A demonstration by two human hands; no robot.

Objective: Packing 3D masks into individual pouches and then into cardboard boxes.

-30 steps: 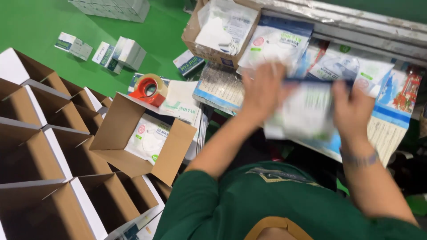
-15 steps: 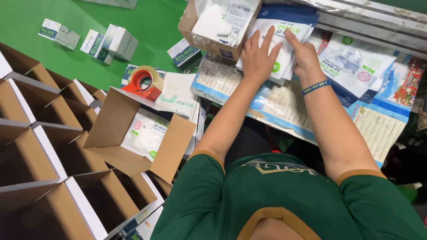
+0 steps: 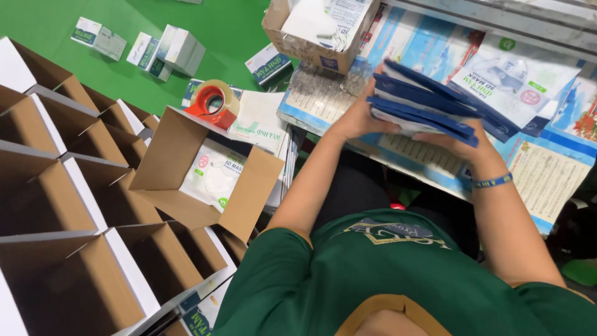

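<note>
Over the table, two hands [image 3: 357, 118] [image 3: 463, 146] hold one packet stack [image 3: 423, 106].

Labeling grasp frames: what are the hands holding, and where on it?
Both hands hold one stack of flat blue packets: left hand on its left end, right hand under its right end, lifted above the packets spread on the table.

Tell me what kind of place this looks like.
Probably a packing station for face masks. Both hands, left hand and right hand, hold a stack of flat mask packets; an open cardboard box already holds one, rows of empty cartons wait, and a tape dispenser sits nearby.
</note>
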